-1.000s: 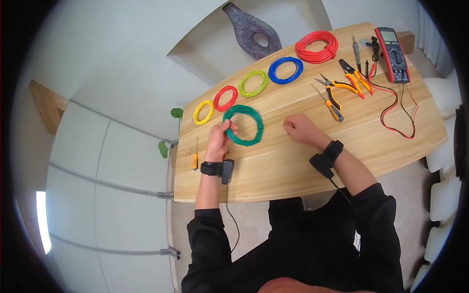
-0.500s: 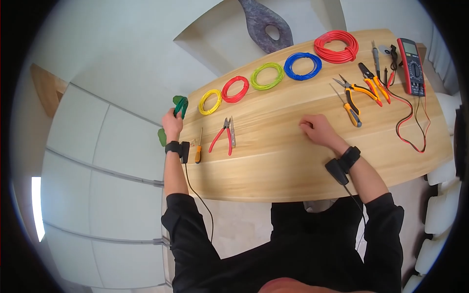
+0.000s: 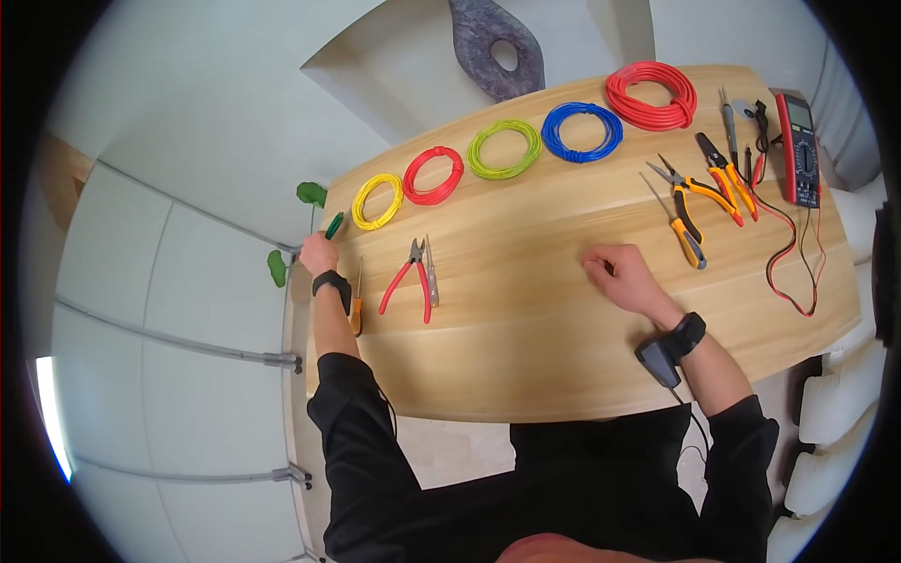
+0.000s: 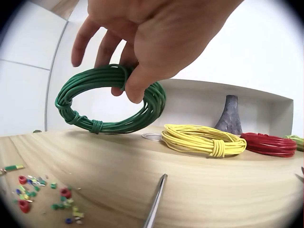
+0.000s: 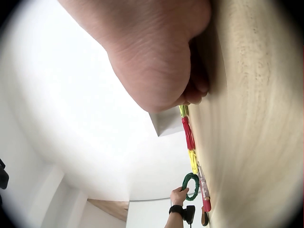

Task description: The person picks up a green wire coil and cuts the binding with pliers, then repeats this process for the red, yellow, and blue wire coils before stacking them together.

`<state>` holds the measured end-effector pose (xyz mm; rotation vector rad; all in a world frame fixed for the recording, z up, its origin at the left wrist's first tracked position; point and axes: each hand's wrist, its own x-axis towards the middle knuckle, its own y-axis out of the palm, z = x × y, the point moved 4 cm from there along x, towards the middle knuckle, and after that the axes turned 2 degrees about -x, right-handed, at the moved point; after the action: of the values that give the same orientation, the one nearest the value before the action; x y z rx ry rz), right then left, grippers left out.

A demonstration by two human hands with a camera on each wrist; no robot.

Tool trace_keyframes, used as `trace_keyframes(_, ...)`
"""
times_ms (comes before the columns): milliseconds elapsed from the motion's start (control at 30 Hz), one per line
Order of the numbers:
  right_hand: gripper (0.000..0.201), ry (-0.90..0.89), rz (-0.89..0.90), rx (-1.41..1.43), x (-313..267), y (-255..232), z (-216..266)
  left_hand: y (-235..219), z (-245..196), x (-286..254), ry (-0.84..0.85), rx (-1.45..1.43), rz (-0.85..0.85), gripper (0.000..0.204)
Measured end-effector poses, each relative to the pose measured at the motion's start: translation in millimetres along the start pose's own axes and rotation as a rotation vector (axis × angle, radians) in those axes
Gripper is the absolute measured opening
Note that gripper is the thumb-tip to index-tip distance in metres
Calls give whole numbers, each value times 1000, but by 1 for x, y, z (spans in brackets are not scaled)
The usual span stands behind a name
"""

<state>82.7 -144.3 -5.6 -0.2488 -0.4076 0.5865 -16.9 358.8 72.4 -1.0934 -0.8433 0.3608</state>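
At the table's left end, my left hand [image 3: 320,252] pinches a coil of green wire [image 4: 97,78] by its upper side, thumb in front and fingers behind. The coil stands tilted, its lower edge close over the wood. Beside it lies a yellow wire coil [image 4: 204,145], with a red wire coil [image 3: 434,199] farther right. Nearer me are an orange-handled screwdriver [image 3: 357,317], red-handled diagonal cutters [image 3: 390,288] and a slim clear-handled screwdriver [image 3: 432,277]. My right hand [image 3: 627,277] rests on the table with loosely curled fingers, nothing seen in it.
Lime [image 3: 507,174], blue [image 3: 582,157] and thick red [image 3: 652,120] coils continue the back row. On the right lie another screwdriver [image 3: 688,244], pliers [image 3: 690,218], wire strippers [image 3: 727,178], a soldering iron [image 3: 729,127] and a multimeter [image 3: 802,155]. Small coloured scraps [image 4: 66,192] lie near the left edge.
My left hand has carried the green coil leftward from mid-table to beside the yellow coil and lowered it, uncovering the cutters. The right hand stays resting on the table.
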Motion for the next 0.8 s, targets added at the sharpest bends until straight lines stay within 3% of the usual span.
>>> trace_keyframes(167, 5, 40, 5, 25, 0, 0, 2, 35, 5, 22, -128, -131, 30, 25)
trace_keyframes(267, 5, 31, -7, 25, 0, 0, 0, 42, -5, 25, -161, -130, 118, 28)
trace_keyframes(333, 5, 20, -19, 26, -1, 0, 0, 53, -7, 23, -227, -172, 267, 32)
trace_keyframes(367, 5, 36, -10, 29, -1, 0, -1, 58, -7, 23, -217, -174, 268, 32)
trace_keyframes(433, 5, 58, -8, 31, -1, 1, -1, 74, -12, 28, -1, -145, 325, 34)
trace_keyframes(467, 5, 22, -9, 10, 0, 1, -1, 83, -11, 34, -1, -181, 380, 36)
trace_keyframes(633, 7, 5, -23, -74, -1, -3, 0, 73, -15, 45, 145, -248, 333, 41)
trace_keyframes(800, 10, -34, -4, -110, 0, -1, -3, -8, -68, 24, 236, -432, 226, 42)
